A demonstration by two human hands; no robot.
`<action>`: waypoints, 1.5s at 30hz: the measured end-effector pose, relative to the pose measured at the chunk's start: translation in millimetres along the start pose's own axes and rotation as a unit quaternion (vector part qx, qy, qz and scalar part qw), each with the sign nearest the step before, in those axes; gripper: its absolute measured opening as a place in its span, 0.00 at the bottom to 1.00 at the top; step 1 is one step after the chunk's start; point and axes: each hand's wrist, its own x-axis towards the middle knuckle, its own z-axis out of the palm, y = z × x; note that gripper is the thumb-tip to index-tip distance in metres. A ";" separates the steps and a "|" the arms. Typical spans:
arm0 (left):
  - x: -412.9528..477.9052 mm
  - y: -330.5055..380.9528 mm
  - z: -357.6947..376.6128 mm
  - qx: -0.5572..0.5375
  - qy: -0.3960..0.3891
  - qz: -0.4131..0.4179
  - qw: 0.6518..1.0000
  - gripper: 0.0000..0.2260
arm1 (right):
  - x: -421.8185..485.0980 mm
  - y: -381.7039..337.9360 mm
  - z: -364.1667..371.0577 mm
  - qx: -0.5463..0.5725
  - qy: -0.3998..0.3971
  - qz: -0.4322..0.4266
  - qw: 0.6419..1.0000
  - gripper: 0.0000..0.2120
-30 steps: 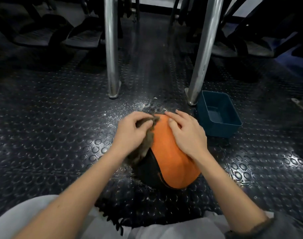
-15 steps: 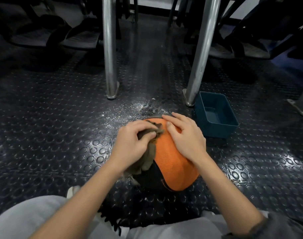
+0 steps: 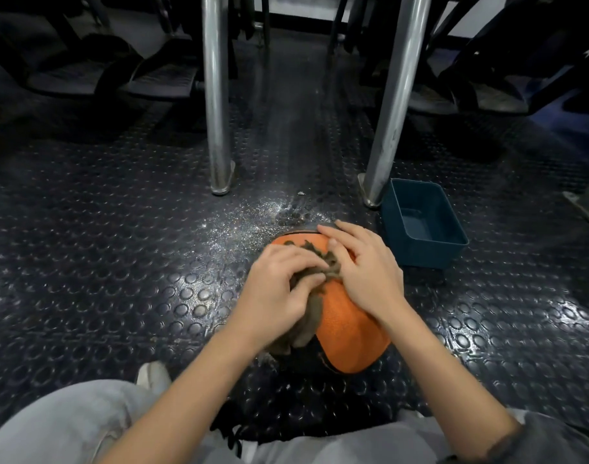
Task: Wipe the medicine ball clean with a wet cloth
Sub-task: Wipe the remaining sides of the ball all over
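The medicine ball (image 3: pixel 348 326), orange with a black panel, sits on the studded rubber floor (image 3: pixel 118 246) between the person's knees. The left hand (image 3: pixel 279 286) has its fingers curled around a bunched brown-grey cloth (image 3: pixel 314 262) and presses it onto the ball's upper left. The cloth runs lengthwise from the ball's crown toward the person and trails down the left flank beneath the wrist. The right hand (image 3: pixel 366 269) lies flat on the ball's top, its fingers nearly straight and spread. Its thumb seems to touch the cloth's edge, though motion blur leaves that uncertain. A blue plastic tub (image 3: pixel 423 254) stands just beside the ball at its far right.
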 end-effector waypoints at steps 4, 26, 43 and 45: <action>39.3 -32.1 -5.5 -0.023 0.000 -0.149 0.989 0.06 | -4.0 -3.1 2.3 -0.010 -0.004 -0.002 1.000 0.21; 38.1 -39.9 0.0 -0.017 0.061 -0.260 0.964 0.05 | -7.8 -11.2 10.9 -0.026 0.041 -0.022 0.999 0.21; 61.3 -47.8 8.8 -0.018 0.018 -0.271 0.962 0.07 | -4.6 -8.8 5.7 -0.002 0.026 -0.011 1.000 0.19; 39.8 -27.4 4.9 -0.021 0.057 -0.198 0.978 0.05 | -4.8 -7.4 6.1 0.003 0.034 -0.009 0.999 0.21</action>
